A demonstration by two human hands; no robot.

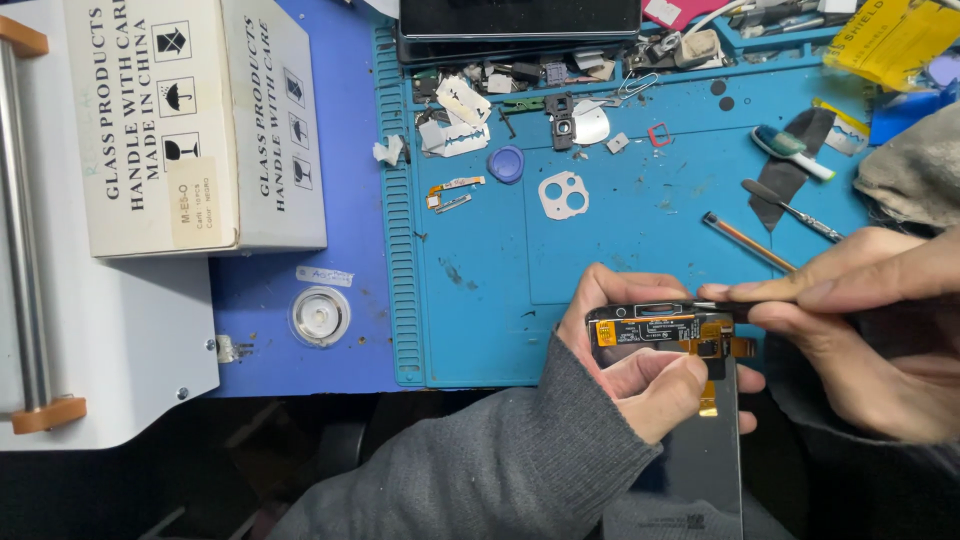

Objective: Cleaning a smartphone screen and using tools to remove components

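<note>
Down at the near edge, the left hand [640, 370] was clamped around the top end of a phone screen assembly [690, 420], thumb pressed across its dark back, fingers curled behind it. The panel hung off the front of the worktop [340, 240], its lower end running out of view. Orange flex cables [705, 345] showed across the upper part of that panel, just by the thumb. The right hand [860, 320] came in from the right, fingers pinched shut on a thin dark tool [735, 293] whose tip lay on the panel's top edge; what kind of tool it was could not be told.

Just beyond the hands lay the blue repair mat [480, 300], and on it a slim brown-handled tool [748, 242] and a metal-tipped pick [790, 210], near each other. Further up sat a white camera-lens cutout plate [564, 194], a small blue round cap [506, 164] and a little flex part [450, 193]. Left of the mat, on the blue worktop, a clear round disc [320, 315] rested below two white cardboard boxes [190, 120]. At the far edge, a litter of small phone parts [560, 90] lay in front of a dark flat device [520, 25], with a yellow bag [895, 40] in the far right corner.
</note>
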